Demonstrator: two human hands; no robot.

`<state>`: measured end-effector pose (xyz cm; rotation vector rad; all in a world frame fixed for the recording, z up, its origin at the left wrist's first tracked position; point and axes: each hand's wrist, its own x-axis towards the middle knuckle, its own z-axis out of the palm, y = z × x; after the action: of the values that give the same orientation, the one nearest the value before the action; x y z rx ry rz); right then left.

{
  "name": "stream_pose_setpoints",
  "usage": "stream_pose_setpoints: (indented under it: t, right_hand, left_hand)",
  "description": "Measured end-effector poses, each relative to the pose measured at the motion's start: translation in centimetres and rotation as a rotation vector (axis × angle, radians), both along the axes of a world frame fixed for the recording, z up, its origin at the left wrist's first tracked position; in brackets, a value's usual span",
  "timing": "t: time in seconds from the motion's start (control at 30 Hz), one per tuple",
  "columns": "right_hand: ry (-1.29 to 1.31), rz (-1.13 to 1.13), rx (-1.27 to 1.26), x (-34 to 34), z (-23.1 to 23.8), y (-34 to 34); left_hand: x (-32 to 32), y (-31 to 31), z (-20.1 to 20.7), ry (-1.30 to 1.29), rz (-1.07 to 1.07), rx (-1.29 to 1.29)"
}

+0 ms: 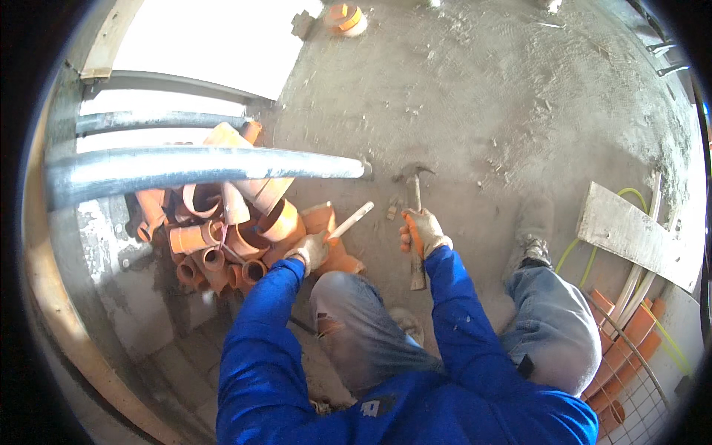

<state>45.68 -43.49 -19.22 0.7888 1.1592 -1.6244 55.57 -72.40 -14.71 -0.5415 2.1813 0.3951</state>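
Note:
My gloved right hand [426,228] is closed around the handle of a hammer [418,276]. The hammer's metal head points away from me, above the concrete floor. To its left, my gloved left hand [312,251] grips a pale, straight stick [351,219], whose free end slants up and to the right. What the stick is made of I cannot tell. That hand is right beside a heap of orange plastic pipe fittings [248,239], overlapping part of it. A small pale fragment [391,213] lies on the floor near the hammer.
Grey metal tubes [215,163] reach across above the fittings from the left. At right, a dirty board [630,230] lies over long strips and a yellow-green hose [567,256], near orange pipes [630,360] behind wire mesh. An orange-capped pipe [345,20] rises from the far floor.

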Motion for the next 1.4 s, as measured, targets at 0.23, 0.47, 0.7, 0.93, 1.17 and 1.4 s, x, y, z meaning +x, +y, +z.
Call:
stream_pose_setpoints:
  t: [0.23,0.47,0.7,0.93,1.17,1.4]
  right_hand:
    - [-0.017,0.022,0.015,-0.1,0.2,-0.3]
    - [-0.013,0.107,0.082,-0.7,0.7,0.3]
    - [0.036,0.050,0.031,-1.9,4.3,-0.6]
    - [0.770,-0.064,0.153,-4.6,7.7,-1.4]
    - [0.979,0.466,0.585,-2.5,3.1,-3.7]
    - [1.143,-0.014,0.364,-4.3,5.8,-2.1]
  left_hand:
    - [-5.4,4.0,-1.3,0.022,0.823,0.453]
    - [-7.1,4.3,-0.9,0.051,0.900,0.541]
    - [-7.8,4.5,-1.3,0.023,0.853,0.464]
    - [-7.0,4.2,-2.9,0.020,0.951,0.613]
    - [-6.3,2.7,-7.0,0.172,0.554,0.406]
    - [-6.4,4.1,-4.5,0.050,0.753,0.355]
